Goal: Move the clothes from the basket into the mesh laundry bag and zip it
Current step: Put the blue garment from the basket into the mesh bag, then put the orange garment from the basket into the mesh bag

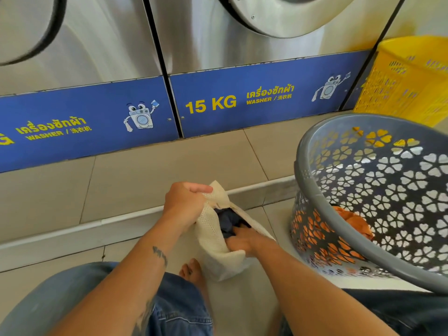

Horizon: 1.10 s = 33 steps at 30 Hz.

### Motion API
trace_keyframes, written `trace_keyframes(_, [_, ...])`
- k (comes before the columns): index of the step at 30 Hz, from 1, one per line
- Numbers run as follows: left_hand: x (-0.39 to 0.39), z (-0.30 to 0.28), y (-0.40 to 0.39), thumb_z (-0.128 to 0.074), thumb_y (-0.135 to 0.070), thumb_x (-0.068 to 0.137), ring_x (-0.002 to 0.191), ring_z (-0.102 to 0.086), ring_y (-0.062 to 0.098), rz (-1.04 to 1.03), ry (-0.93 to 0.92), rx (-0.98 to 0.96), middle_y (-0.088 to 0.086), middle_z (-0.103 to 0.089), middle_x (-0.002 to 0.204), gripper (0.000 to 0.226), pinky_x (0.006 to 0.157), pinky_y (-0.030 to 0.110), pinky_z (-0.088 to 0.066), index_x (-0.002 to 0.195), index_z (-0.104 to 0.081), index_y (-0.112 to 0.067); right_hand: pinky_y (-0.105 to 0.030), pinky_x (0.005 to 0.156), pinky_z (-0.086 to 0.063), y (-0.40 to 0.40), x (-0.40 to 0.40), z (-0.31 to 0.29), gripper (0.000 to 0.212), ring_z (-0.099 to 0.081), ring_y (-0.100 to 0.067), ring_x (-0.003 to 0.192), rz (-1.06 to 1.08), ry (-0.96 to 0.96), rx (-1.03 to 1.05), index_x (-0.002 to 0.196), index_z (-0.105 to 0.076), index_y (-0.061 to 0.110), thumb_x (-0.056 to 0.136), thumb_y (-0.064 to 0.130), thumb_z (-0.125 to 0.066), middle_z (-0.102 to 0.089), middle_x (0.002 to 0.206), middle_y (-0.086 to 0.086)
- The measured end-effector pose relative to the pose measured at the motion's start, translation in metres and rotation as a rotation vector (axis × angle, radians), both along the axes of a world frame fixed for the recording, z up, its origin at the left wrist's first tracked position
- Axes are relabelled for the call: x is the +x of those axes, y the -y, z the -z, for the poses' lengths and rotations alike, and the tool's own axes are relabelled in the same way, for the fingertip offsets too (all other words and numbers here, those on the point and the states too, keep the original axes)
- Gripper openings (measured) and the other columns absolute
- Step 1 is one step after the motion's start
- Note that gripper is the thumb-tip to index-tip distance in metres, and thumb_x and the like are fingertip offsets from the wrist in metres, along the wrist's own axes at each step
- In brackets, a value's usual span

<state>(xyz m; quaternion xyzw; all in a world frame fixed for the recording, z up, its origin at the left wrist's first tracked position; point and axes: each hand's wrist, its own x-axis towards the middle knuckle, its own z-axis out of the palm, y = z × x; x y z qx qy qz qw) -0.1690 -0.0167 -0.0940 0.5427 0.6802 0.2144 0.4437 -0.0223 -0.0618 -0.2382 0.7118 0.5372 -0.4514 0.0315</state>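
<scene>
A cream mesh laundry bag (213,241) hangs open just above the floor in the lower middle. My left hand (184,202) grips its upper rim and holds the mouth up. My right hand (242,238) reaches into the mouth, its fingers on a dark navy garment (226,220) inside the bag. To the right stands a grey plastic basket (315,190) with flower-shaped holes, tilted toward me. An orange garment (354,220) lies in the basket's bottom.
Two steel washers with a blue panel (242,103) marked 15 KG stand right ahead. A yellow plastic crate (407,78) sits at the far right behind the grey basket. My knees in jeans (179,309) and a bare foot (191,270) are below the bag. The floor is tiled with a low step.
</scene>
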Motion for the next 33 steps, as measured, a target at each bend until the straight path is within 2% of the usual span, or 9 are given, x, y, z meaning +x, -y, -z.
trace_keyframes(5, [0.012,-0.008,0.001,-0.037,0.007,0.077,0.064,-0.052,0.024,0.019,0.064,0.072,-0.001,-0.07,0.08,0.054,0.054,0.031,-0.041,0.086,-0.077,-0.028,-0.044,0.093,-0.051,0.016,0.04,-0.042,0.036,-0.059,-0.031,0.107,0.002,0.08,0.11,0.106,-0.063,0.027,0.078,0.047,-0.052,-0.065,0.119,-0.004])
trace_keyframes(7, [0.017,-0.009,0.006,-0.037,0.007,0.079,0.072,-0.057,0.024,0.032,0.077,0.11,-0.008,-0.066,0.083,0.054,0.061,0.032,-0.045,0.091,-0.076,-0.028,-0.042,0.082,-0.052,0.028,0.053,-0.06,0.026,-0.06,-0.028,0.095,0.071,0.109,0.203,0.09,-0.06,0.027,0.075,0.047,-0.055,-0.066,0.1,0.001])
trace_keyframes(11, [0.034,-0.006,0.017,-0.039,0.003,0.083,0.069,-0.057,0.013,0.153,-0.009,0.178,0.002,-0.068,0.118,0.052,0.052,0.018,-0.041,0.103,-0.075,-0.029,-0.038,0.082,-0.05,0.059,0.067,-0.089,0.006,-0.059,-0.027,0.099,0.101,0.047,0.343,0.084,-0.059,0.029,0.083,0.034,-0.057,-0.059,0.1,0.002])
trace_keyframes(13, [0.045,-0.003,0.022,-0.04,0.001,0.085,0.065,-0.058,0.015,0.209,-0.02,0.183,0.005,-0.067,0.123,0.051,0.047,0.02,-0.037,0.105,-0.075,-0.03,-0.037,0.099,-0.044,0.073,0.067,-0.107,0.027,-0.053,-0.028,0.121,0.083,-0.028,0.279,0.118,-0.062,0.028,0.092,0.032,-0.056,-0.057,0.128,-0.003])
trace_keyframes(15, [0.053,-0.003,0.027,-0.04,-0.001,0.086,0.069,-0.061,0.019,0.233,-0.014,0.196,0.007,-0.066,0.124,0.05,0.05,0.022,-0.042,0.106,-0.074,-0.031,-0.034,0.111,-0.037,0.086,0.065,-0.13,0.056,-0.042,-0.024,0.14,0.094,-0.081,0.255,0.15,-0.042,0.023,0.097,0.034,-0.055,-0.044,0.154,0.0])
trace_keyframes(18, [0.061,-0.005,0.031,-0.041,-0.003,0.086,0.094,-0.064,0.029,0.254,-0.026,0.219,0.008,-0.065,0.126,0.049,0.072,0.032,-0.054,0.109,-0.073,-0.031,-0.035,0.11,-0.045,0.104,0.069,-0.172,0.055,-0.051,-0.013,0.133,0.144,-0.235,0.363,0.149,-0.044,0.024,0.096,0.024,-0.059,-0.051,0.149,0.004])
trace_keyframes(22, [0.074,-0.006,0.038,-0.04,0.003,0.087,0.091,-0.062,0.032,0.265,-0.014,0.239,0.012,-0.064,0.125,0.052,0.064,0.027,-0.046,0.114,-0.072,-0.028,-0.03,0.098,-0.054,0.12,0.104,-0.23,0.039,-0.065,-0.009,0.115,0.282,-0.413,0.554,0.131,-0.062,0.024,0.095,0.009,-0.063,-0.067,0.126,0.006])
trace_keyframes(28, [0.1,-0.02,0.046,-0.038,0.008,0.087,0.102,-0.061,0.037,0.175,0.033,0.33,0.011,-0.065,0.125,0.054,0.066,0.032,-0.053,0.108,-0.075,-0.026,-0.047,0.091,-0.055,0.095,0.194,-0.212,0.034,-0.067,-0.027,0.1,0.431,-0.059,0.553,0.122,-0.061,0.024,0.091,0.012,-0.064,-0.066,0.111,-0.006])
trace_keyframes(33, [0.114,-0.052,0.039,-0.039,0.005,0.088,0.101,-0.06,0.019,0.113,0.104,0.456,0.001,-0.064,0.126,0.052,0.076,0.02,-0.048,0.11,-0.074,-0.025,-0.041,0.105,-0.047,0.069,0.23,-0.158,0.08,-0.051,-0.032,0.132,0.129,0.289,0.147,0.156,-0.025,0.021,0.087,0.02,-0.065,-0.045,0.152,-0.014])
